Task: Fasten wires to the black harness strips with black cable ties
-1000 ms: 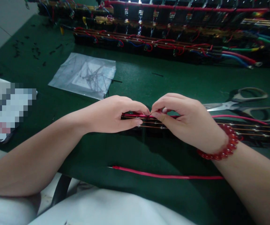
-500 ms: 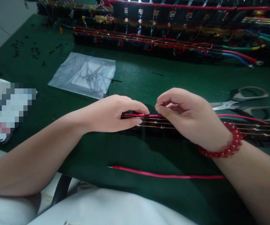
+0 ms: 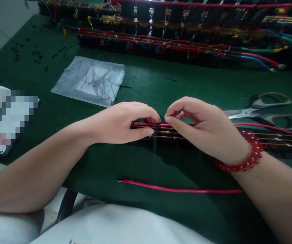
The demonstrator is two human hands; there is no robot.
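Note:
My left hand [image 3: 125, 123] rests over a long black strip with thin copper rods [image 3: 172, 137], thumb on the near side and fingers on the far side. Along that strip's far edge runs a red wire [image 3: 164, 125]. Close to the left fingertips, a thin black cable tie [image 3: 158, 124] goes around the wire and strip. My right hand [image 3: 199, 123], with a red bead bracelet at the wrist, is pinched just right of it, apparently on the tie's tail; the fingertips hide most of that end.
Scissors [image 3: 252, 111] lie right of my right hand. A clear plastic bag [image 3: 68, 79] holds several black cable ties. Nearer me lies a loose red wire [image 3: 161, 188] with a bare end. Wired assemblies [image 3: 156, 44] line the back, and black scraps [image 3: 36, 56] lie at the far left.
My right hand has shifted slightly left, closer to my left fingertips, still pinched. The left hand keeps its place on the strip.

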